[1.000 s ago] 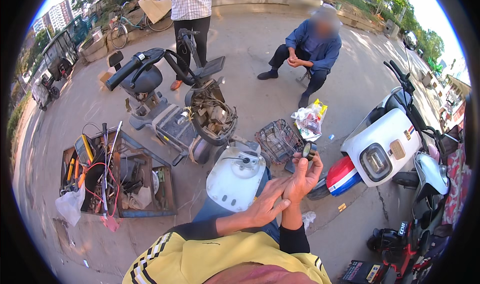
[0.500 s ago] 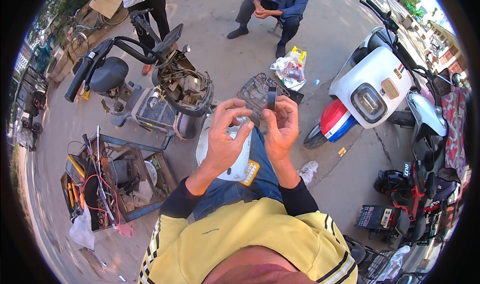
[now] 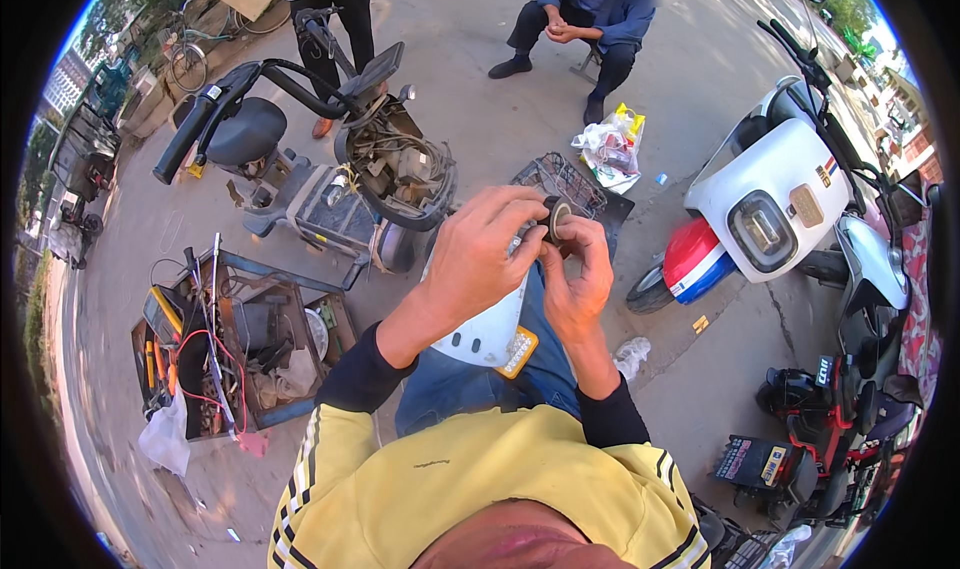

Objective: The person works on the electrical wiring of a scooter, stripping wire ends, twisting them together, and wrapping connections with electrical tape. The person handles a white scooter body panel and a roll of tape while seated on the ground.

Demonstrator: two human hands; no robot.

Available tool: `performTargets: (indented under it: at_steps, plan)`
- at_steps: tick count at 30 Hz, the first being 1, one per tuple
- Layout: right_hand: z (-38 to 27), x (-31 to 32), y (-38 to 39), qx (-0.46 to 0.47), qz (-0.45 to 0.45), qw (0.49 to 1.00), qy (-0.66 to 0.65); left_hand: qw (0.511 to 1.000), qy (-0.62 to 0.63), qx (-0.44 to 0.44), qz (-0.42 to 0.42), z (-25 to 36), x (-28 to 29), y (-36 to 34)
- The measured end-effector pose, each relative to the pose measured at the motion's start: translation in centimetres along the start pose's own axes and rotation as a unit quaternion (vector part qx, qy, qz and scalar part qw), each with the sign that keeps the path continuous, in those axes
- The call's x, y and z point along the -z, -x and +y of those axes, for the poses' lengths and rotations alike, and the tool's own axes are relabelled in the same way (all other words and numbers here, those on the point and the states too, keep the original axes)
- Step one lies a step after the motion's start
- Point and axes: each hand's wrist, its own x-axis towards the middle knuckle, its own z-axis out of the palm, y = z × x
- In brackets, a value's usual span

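A roll of black tape (image 3: 552,207) is held up between my hands, its pale core ring turned to the right. My right hand (image 3: 580,284) pinches the roll from the right with thumb and fingers. From the left, my left hand (image 3: 485,249) has its fingers curled closed against the roll's edge; its fingertips are partly hidden. Under my hands a white scooter body panel (image 3: 465,341) lies across my jeans. A yellow-framed lamp (image 3: 518,352) with clear round spots sits at the panel's lower right.
At left stands a stripped scooter (image 3: 390,174) with exposed wires, behind a toolbox (image 3: 255,429). A white scooter (image 3: 770,199) is parked at right. Ahead are a wire basket (image 3: 560,184), a plastic bag (image 3: 610,154), a seated person (image 3: 590,19) and a standing person (image 3: 335,29).
My left hand has moved right and closed onto the tape roll; before, it was apart with its fingers spread. The roll has turned to show its core. The whole view has shifted slightly.
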Motion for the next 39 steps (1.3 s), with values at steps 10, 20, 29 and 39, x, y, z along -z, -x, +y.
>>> performTargets:
  at_steps: [10, 20, 29, 39]
  plan:
    - [-1.1, 1.0, -0.3, 0.000, -0.084, 0.995, 0.053, 0.998, -0.021, 0.006, -0.054, -0.9, 0.2, 0.9]
    - [-1.1, 1.6, 1.0, -0.069, -0.168, 0.982, 0.057, 0.994, -0.008, 0.045, -0.099, -1.8, 0.0, 2.7]
    - [-1.0, 2.3, 0.8, -0.142, -0.190, 0.970, 0.055, 0.991, 0.048, 0.081, -0.091, -2.8, -1.4, 2.9]
    - [1.2, 2.6, 2.1, -0.235, -0.152, 0.954, -0.110, 0.972, 0.118, 0.156, -0.134, -2.3, -0.4, 2.0]
